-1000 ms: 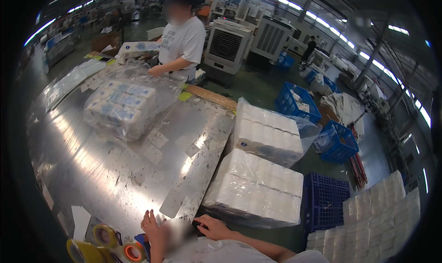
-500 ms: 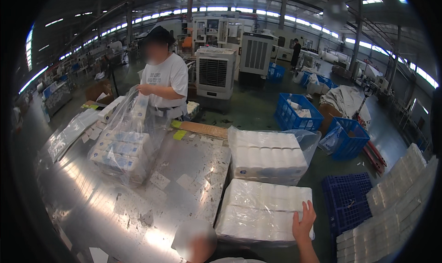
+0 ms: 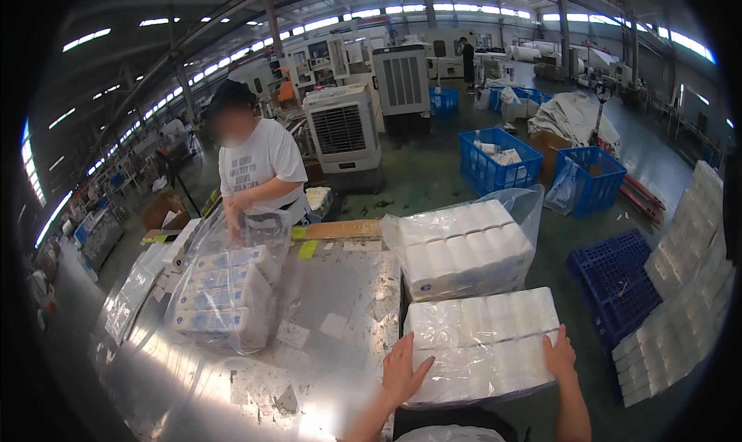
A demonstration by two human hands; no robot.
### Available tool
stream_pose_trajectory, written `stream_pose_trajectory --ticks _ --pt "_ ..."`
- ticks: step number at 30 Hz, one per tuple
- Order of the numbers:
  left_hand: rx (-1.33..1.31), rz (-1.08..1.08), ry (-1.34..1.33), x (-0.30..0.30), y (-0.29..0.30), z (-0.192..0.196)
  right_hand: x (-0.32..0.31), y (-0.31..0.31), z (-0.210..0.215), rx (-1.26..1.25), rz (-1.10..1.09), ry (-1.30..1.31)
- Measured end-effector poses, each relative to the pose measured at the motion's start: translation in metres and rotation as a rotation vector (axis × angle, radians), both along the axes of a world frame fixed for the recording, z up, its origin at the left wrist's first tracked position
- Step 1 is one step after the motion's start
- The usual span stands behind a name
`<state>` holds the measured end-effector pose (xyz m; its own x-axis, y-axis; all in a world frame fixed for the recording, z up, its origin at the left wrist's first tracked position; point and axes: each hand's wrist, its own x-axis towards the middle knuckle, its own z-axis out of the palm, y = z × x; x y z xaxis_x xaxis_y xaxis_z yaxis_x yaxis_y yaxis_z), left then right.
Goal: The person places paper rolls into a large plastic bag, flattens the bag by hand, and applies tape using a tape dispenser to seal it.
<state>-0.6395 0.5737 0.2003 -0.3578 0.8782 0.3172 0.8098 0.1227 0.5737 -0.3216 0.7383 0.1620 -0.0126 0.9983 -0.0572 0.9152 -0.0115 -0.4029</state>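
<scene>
Behind the steel table (image 3: 325, 318), blue crates (image 3: 502, 156) and coolers (image 3: 344, 133) are standing. Both hands are lying flat and apart on a wrapped pack (image 3: 479, 341) at the near edge: left hand (image 3: 403, 368), right hand (image 3: 558, 355). Another pack (image 3: 464, 249) is sitting just behind. A co-worker (image 3: 259, 171) is bagging packets (image 3: 224, 295) opposite.

Nearest on the bench (image 3: 325, 303): wrapped roll pack (image 3: 483, 345), left hand (image 3: 403, 371) on its left end, right hand (image 3: 558, 355) on its right. Behind it, bagged roll pack (image 3: 464, 249); left across the bench, bagged bundle (image 3: 224, 295). Crates (image 3: 498, 160) on the floor beyond.
</scene>
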Motion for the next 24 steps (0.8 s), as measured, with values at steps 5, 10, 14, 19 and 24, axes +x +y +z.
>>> stream_pose_trajectory --ticks 5,10,14,19,24 --pt "0.056 -0.061 -0.16 -0.048 0.038 0.103 0.0 -0.004 -0.002 0.072 -0.009 -0.075" --pt "0.351 -0.066 -0.25 -0.052 0.044 0.214 0.002 -0.004 -0.009 0.076 -0.017 -0.073" --pt "0.234 -0.164 -0.179 -0.04 0.039 0.185 0.007 0.003 -0.021 0.123 0.006 -0.064" --pt "0.061 -0.066 0.145 -0.004 0.055 0.015 0.015 0.028 -0.017 -0.028 -0.039 0.074" --pt "-0.007 -0.146 0.202 0.034 0.038 -0.06 0.005 0.038 -0.032 0.029 -0.162 -0.046"
